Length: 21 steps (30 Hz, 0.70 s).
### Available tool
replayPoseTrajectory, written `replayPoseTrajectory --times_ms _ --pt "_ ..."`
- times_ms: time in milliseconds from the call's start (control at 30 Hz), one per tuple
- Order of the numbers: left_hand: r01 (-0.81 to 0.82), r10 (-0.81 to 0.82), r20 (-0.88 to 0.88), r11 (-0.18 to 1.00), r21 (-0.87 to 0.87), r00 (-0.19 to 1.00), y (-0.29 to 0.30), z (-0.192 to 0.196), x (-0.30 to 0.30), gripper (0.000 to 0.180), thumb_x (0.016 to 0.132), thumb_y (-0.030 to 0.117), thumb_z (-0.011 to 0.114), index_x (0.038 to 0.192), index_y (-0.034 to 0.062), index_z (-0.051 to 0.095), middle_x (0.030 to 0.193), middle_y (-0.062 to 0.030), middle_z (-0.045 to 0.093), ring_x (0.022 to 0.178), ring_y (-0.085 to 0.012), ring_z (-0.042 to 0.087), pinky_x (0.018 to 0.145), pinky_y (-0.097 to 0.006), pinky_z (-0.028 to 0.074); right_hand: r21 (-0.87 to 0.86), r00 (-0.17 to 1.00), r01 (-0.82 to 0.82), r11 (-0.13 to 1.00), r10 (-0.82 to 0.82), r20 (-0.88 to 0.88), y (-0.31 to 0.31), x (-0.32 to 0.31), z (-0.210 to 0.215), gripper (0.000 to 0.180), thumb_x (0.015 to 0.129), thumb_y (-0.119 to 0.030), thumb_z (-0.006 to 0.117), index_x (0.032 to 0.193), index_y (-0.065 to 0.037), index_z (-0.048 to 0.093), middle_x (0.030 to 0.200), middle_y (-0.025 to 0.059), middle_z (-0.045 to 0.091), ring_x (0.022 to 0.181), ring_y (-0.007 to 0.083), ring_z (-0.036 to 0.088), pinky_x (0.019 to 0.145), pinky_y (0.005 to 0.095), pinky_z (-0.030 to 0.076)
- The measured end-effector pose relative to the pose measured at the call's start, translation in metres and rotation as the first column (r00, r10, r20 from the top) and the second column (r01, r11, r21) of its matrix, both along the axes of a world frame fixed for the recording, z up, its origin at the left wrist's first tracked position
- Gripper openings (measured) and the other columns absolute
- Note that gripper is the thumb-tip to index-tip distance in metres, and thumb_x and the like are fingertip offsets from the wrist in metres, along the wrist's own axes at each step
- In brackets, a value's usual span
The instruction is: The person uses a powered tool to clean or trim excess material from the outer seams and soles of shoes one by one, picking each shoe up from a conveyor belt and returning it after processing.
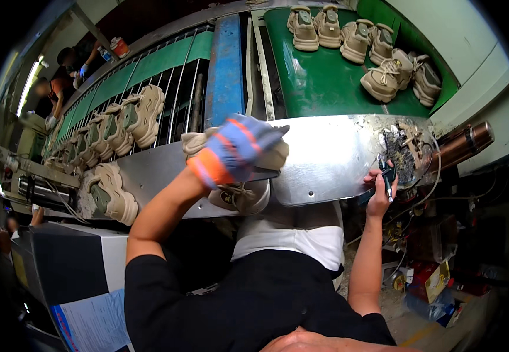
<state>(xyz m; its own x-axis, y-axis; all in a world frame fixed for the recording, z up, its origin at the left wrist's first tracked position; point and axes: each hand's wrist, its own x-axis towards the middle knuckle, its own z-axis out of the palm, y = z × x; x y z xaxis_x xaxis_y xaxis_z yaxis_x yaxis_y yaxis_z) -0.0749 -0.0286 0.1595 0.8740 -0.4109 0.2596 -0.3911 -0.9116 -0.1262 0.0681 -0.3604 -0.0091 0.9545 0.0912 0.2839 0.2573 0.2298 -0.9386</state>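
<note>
Head view shows us first the biggest thing, a curved metal surface (331, 158) that runs across the middle, with a green conveyor belt (319, 76) behind it at 12 o'clock. On this belt six beige sneakers (357, 41) stand in pairs, close together. At 10 o'clock a wire rack (178, 88) carries one more row of beige sneakers (114, 129), leaning on each other, and one single sneaker (111, 196) lies at 9 o'clock on the surface edge. A brown metal cylinder (462, 144) sticks out at 3 o'clock.

Near the centre, our left hand (234, 149), in a blue and orange work glove, is closed over a beige sneaker (240, 193) that rests on the near edge of the surface; the glove covers the upper part and the sole side hangs toward us. We judge this shoe to be light, with a soft upper and a stiffer thick sole, not fragile and not slippery, so the sole or the heel is the good place to take it.

At 3 o'clock our bare right hand (380, 190) is wrapped around a small dark tool (388, 176), beside a rough dirty patch (401, 149) on the metal.
</note>
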Motion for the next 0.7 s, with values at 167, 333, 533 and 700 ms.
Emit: replayPoseTrajectory --times_ms 167,333,533,700 --pt "0.107 0.267 0.408 0.711 -0.695 0.873 0.037 0.04 -0.058 0.087 0.059 0.032 0.091 0.129 -0.0036 0.053 0.121 -0.0172 0.061 0.107 -0.0267 0.061 0.092 -0.037 0.049 0.065 0.968 -0.161 0.985 0.17 -0.186 0.012 -0.013 0.023 0.047 0.092 -0.007 0.05 0.135 0.005 0.039 0.091 0.0087 0.063 0.076 0.0165 0.062 0.077 0.0302 0.05" --pt "0.182 0.212 0.276 0.379 -0.907 0.938 0.039 0.009 -0.03 0.088 0.066 0.042 0.082 0.133 -0.0054 0.048 0.122 -0.0173 0.059 0.111 -0.0256 0.059 0.098 -0.038 0.045 0.18 0.845 -0.498 0.848 0.521 -0.121 0.054 -0.057 0.05 0.048 0.087 -0.009 0.055 0.131 0.006 0.042 0.085 0.0121 0.061 0.074 0.0179 0.061 0.074 0.0363 0.051" --pt "0.149 0.129 0.235 0.471 -0.87 0.963 0.046 0.02 -0.019 0.087 0.065 0.039 0.083 0.132 -0.0057 0.05 0.12 -0.0167 0.061 0.108 -0.0243 0.06 0.095 -0.036 0.046 -0.182 0.693 -0.65 0.738 0.674 0.255 0.095 -0.069 0.144 0.049 0.078 0.0 0.062 0.126 0.001 0.052 0.09 0.0116 0.065 0.069 0.0127 0.064 0.064 0.0263 0.051" --pt "0.158 0.053 0.192 0.376 -0.913 0.98 0.043 0.026 -0.005 0.085 0.061 0.028 0.087 0.131 -0.0047 0.052 0.124 -0.0164 0.06 0.111 -0.0244 0.06 0.096 -0.035 0.047 -0.17 0.598 -0.63 0.757 0.613 0.516 0.152 -0.055 0.186 0.048 0.078 0.002 0.059 0.126 0.003 0.051 0.073 0.0062 0.061 0.061 0.0095 0.058 0.056 0.0221 0.045"
